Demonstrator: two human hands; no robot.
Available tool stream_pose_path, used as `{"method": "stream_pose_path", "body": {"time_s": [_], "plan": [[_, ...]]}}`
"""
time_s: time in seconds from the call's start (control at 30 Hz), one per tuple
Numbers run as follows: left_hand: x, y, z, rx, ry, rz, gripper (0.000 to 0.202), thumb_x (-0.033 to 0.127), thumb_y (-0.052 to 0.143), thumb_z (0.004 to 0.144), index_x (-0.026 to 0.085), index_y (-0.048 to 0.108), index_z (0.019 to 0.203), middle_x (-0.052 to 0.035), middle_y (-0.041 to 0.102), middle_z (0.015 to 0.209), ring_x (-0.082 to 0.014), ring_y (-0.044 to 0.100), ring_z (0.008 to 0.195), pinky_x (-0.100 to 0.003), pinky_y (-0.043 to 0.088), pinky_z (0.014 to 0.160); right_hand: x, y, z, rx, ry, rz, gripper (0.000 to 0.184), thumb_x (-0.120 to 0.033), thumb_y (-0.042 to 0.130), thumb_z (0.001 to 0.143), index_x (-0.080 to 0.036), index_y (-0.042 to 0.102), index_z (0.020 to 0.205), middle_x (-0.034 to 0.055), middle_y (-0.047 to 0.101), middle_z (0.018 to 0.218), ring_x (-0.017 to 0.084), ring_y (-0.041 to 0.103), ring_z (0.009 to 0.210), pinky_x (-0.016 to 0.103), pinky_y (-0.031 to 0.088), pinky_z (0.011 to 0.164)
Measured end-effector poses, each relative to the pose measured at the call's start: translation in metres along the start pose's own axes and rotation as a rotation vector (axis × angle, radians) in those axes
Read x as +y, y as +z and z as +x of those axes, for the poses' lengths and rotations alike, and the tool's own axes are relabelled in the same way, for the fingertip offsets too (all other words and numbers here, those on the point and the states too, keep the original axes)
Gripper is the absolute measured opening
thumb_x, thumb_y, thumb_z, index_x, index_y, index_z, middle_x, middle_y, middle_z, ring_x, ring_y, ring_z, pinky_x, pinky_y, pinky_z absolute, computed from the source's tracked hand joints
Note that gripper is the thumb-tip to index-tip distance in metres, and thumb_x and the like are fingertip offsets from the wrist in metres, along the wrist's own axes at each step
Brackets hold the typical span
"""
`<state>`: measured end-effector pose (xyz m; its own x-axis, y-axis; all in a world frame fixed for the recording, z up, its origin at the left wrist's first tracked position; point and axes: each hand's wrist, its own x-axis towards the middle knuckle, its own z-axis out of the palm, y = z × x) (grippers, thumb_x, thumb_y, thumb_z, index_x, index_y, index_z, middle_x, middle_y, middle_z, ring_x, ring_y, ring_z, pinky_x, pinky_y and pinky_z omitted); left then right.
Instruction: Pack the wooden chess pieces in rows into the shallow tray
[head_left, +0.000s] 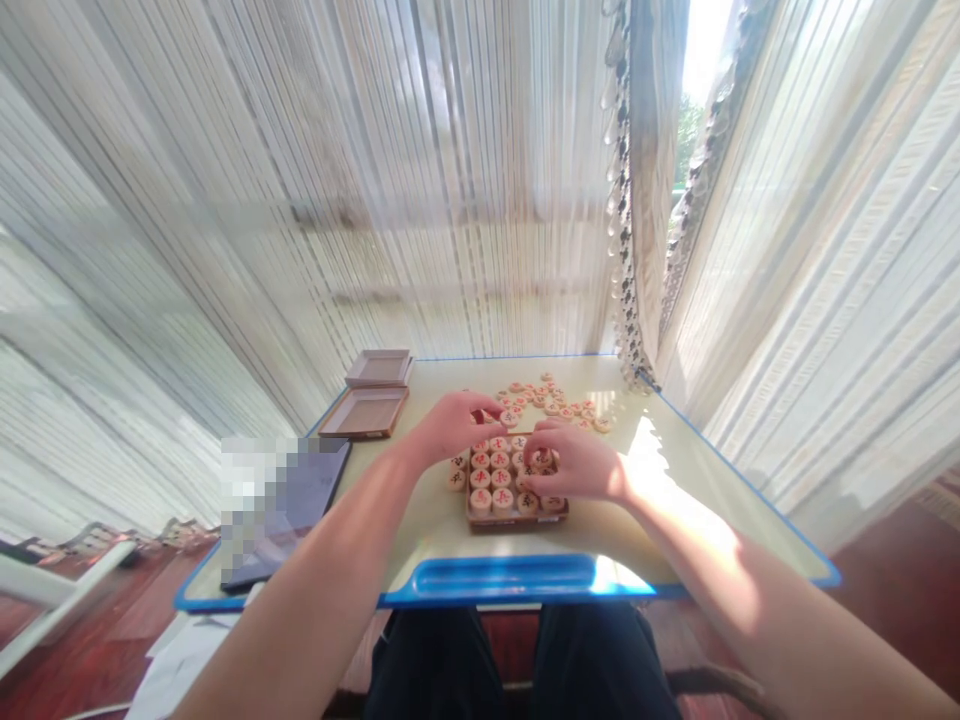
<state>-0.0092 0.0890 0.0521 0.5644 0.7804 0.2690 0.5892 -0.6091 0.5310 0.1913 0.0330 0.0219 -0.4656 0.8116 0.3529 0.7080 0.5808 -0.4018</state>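
Observation:
A small brown tray (517,520) sits on the table, filled with round wooden game pieces marked in red and black. My left hand (454,424) hovers over the tray's far left corner, fingers curled in a pinch around a piece. My right hand (574,462) rests on the tray's right side, fingers bent down onto the pieces there. Several more loose pieces (551,400) lie scattered on the table just beyond the tray. A couple of pieces (456,478) lie left of the tray.
The cream table has a blue rim (510,580). Two shallow brown box halves (366,412) (379,367) stand at the far left, a dark tablet (289,505) at the near left. Sheer curtains (375,200) surround the table. My dark-trousered legs (517,665) show below.

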Motion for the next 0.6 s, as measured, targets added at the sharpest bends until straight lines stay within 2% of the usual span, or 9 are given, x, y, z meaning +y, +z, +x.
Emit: {"method": "stream_pose_path", "body": {"time_s": [0.13,0.37,0.6], "plan": [[0.0,-0.001,0.0,0.012,-0.024,-0.001,0.027,0.034,0.061,0.071,0.019,0.067,0.093,-0.0014,0.067,0.085,-0.0127,0.057,0.07,-0.024,0.045,0.065,0.001,-0.009,-0.001,0.064,0.027,0.039,0.014,-0.03,0.066,0.067,-0.02,0.064,0.076,0.0005,0.056,0.077,0.015,0.053,0.078,0.027,0.041,0.072],[0.002,-0.001,0.0,0.001,-0.009,0.0,0.023,0.03,0.059,0.072,0.019,0.068,0.091,-0.0007,0.068,0.086,-0.0125,0.057,0.07,-0.024,0.045,0.066,-0.002,0.004,0.001,-0.054,-0.027,-0.059,0.012,-0.03,0.063,0.067,-0.021,0.063,0.075,0.0017,0.057,0.075,0.017,0.052,0.08,0.028,0.041,0.07],[0.004,-0.001,-0.001,0.032,0.036,0.023,0.024,0.031,0.059,0.073,0.019,0.067,0.091,-0.0008,0.067,0.086,-0.0118,0.057,0.07,-0.023,0.045,0.066,-0.002,0.006,0.001,-0.056,-0.072,-0.119,0.012,-0.03,0.061,0.069,-0.021,0.062,0.075,0.0018,0.057,0.076,0.017,0.051,0.081,0.027,0.04,0.071]]}}
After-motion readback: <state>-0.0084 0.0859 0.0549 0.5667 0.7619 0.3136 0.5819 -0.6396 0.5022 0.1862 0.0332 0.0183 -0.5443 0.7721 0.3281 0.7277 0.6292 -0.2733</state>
